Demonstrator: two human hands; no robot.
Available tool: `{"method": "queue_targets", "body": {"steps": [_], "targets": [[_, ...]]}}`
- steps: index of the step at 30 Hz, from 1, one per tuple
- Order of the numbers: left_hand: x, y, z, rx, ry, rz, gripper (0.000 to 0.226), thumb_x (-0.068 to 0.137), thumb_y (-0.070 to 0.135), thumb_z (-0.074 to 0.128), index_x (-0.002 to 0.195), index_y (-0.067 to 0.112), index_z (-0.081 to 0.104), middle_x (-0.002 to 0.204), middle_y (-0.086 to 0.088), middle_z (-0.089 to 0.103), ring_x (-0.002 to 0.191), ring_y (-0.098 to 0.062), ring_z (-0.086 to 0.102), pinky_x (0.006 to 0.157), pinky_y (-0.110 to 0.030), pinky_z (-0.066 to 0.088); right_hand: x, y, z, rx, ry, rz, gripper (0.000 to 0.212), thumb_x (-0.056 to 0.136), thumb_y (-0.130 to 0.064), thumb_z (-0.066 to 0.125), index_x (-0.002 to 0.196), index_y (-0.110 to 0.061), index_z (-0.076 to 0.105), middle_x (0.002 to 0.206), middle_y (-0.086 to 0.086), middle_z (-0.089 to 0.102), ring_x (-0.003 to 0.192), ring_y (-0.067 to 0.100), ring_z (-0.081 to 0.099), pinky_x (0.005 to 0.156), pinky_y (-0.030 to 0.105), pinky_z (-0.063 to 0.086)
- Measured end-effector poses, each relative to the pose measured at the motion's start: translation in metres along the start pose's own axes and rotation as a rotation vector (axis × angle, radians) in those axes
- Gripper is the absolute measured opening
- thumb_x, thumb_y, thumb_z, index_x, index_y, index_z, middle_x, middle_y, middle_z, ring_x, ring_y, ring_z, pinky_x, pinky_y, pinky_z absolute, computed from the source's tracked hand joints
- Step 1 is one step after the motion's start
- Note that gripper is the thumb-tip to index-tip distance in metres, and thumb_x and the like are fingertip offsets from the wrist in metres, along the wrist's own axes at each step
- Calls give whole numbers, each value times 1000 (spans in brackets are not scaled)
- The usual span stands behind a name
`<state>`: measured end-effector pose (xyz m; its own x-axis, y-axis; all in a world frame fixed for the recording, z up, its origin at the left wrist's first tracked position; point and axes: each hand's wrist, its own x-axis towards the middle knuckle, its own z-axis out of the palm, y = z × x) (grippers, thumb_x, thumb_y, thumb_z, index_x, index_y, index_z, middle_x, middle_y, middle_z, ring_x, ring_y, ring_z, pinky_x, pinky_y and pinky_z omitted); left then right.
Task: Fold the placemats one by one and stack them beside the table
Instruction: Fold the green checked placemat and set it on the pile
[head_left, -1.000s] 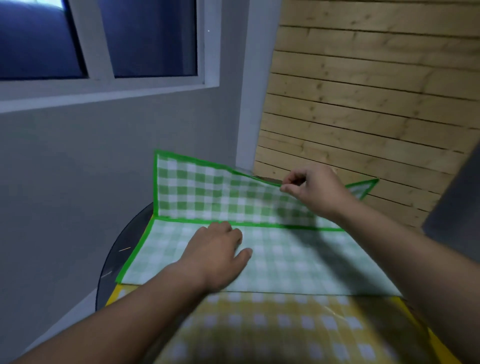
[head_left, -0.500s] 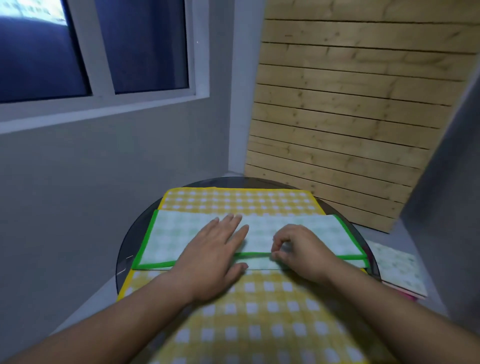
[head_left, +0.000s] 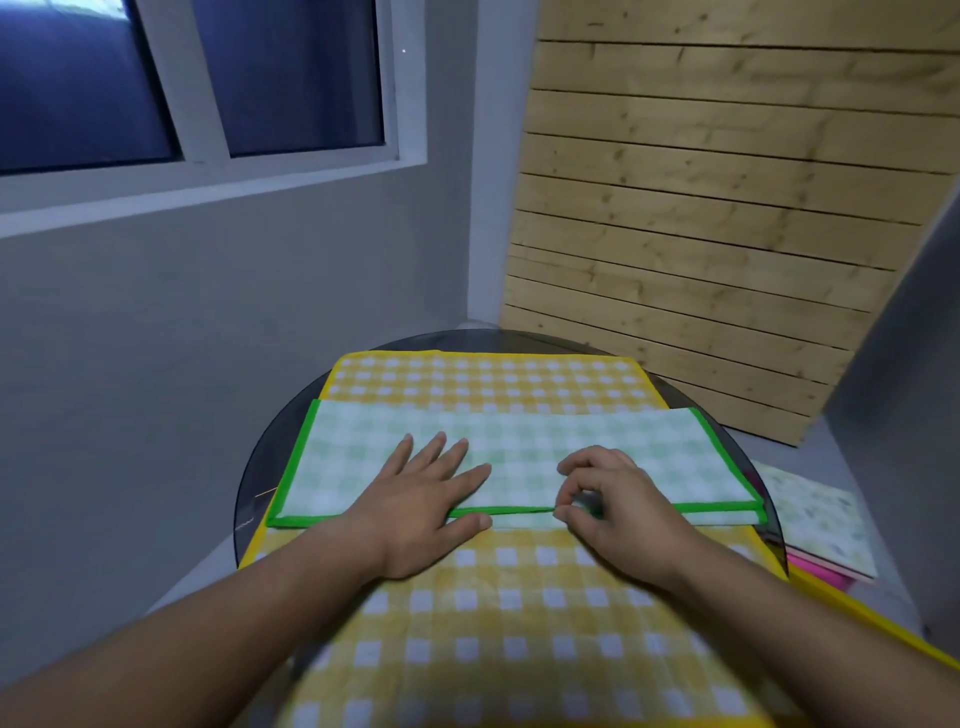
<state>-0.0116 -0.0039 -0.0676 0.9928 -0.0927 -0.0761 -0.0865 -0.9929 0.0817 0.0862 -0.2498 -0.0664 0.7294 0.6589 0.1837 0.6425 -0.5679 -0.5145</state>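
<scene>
1. The green placemat (head_left: 524, 452) lies folded in half across the middle of the round dark table (head_left: 258, 483). It sits on top of a larger yellow checked placemat (head_left: 488, 376).
2. Its green border runs along the left, near and right sides. The far side is a plain fold with no border.
3. Along the near edge, toward the right, the lower layer shows a little past the upper one, so the two halves are not quite flush.
4. The left hand (head_left: 421, 512) lies flat on the green placemat, palm down and fingers straight and spread. It presses the cloth to the table, with the thumb along the near border.
5. The right hand (head_left: 615, 506) is just beside it, fingers curled. Its thumb and forefinger pinch the near edge of the green placemat about midway along.
6. The yellow placemat spreads toward the person under both forearms and overhangs the table's near rim.
7. Beside the table on the right, lower down, sits a small stack of folded mats (head_left: 815, 519). A pale patterned one is on top, with a pink edge showing beneath it.
8. Behind the table stand a grey wall with a window (head_left: 291, 78) and a panel of wooden slats (head_left: 727, 208).
</scene>
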Motion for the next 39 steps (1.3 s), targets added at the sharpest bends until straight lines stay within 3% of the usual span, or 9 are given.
{"method": "queue_targets", "body": {"steps": [15, 21, 25, 28, 30, 33, 35, 37, 39], "targets": [[-1, -8, 1, -6, -70, 21, 71, 93, 74, 20, 156, 45, 3, 166, 7, -11, 152, -20, -19, 121, -52, -12, -7, -5, 3, 0, -47, -94, 6, 87, -30, 64, 82, -32, 62, 120, -22, 54, 120, -3, 42, 101, 38, 43], [-2, -4, -6, 34, -67, 29, 81, 83, 77, 12, 156, 42, 14, 167, 4, 3, 154, -24, -3, 124, -47, 0, -7, -2, 7, 14, -46, -88, 6, 86, -32, 62, 80, -34, 63, 118, -25, 55, 119, -6, 43, 99, 40, 45], [-3, -1, -7, 74, -50, 39, 77, 88, 75, 18, 156, 39, 17, 167, 1, 9, 154, -27, 5, 123, -44, 8, -6, -5, 4, -47, -85, -89, 7, 86, -33, 59, 79, -32, 61, 116, -23, 55, 116, -5, 43, 100, 40, 42], [-5, 1, -7, 101, -32, 53, 68, 97, 67, 24, 157, 36, 19, 166, -1, 12, 153, -29, 10, 123, -41, 14, 7, -13, 1, -67, -54, -82, 9, 89, -37, 55, 93, -34, 62, 108, -19, 58, 108, 3, 49, 98, 39, 43], [-5, 3, -7, 114, -22, 56, 66, 98, 66, 25, 157, 36, 19, 166, -2, 14, 153, -29, 12, 123, -40, 16, 23, -17, 0, -126, -32, -59, 27, 95, -38, 51, 119, -29, 61, 125, -11, 58, 121, 12, 48, 105, 40, 40], [-6, 4, -6, 118, -11, 53, 66, 98, 65, 25, 157, 35, 20, 166, -5, 16, 152, -31, 13, 122, -39, 16, 51, -25, 6, -259, -122, 31, 54, 101, -40, 39, 151, -19, 32, 160, 0, 27, 149, 21, 17, 121, 38, 16], [-8, 5, -6, 120, -2, 60, 66, 98, 65, 25, 157, 34, 20, 165, -6, 16, 152, -32, 13, 123, -40, 16, 63, -26, 16, -297, -212, 78, 64, 103, -44, 31, 157, -15, 12, 165, 2, 5, 152, 21, -2, 123, 37, 3], [-10, 4, -5, 110, 4, 57, 65, 98, 66, 25, 155, 35, 23, 164, -5, 20, 151, -31, 16, 122, -41, 18, 69, -22, 26, -336, -276, 102, 68, 103, -48, 25, 157, -13, 3, 165, 3, -5, 152, 21, -10, 123, 38, -2], [-10, 5, -6, 92, 33, 33, 59, 97, 66, 25, 145, 35, 41, 153, -5, 39, 142, -30, 33, 113, -41, 31, 69, -17, 34, -365, -293, 109, 68, 103, -49, 20, 157, -13, 0, 165, 2, -10, 151, 20, -13, 123, 39, -3]]}}
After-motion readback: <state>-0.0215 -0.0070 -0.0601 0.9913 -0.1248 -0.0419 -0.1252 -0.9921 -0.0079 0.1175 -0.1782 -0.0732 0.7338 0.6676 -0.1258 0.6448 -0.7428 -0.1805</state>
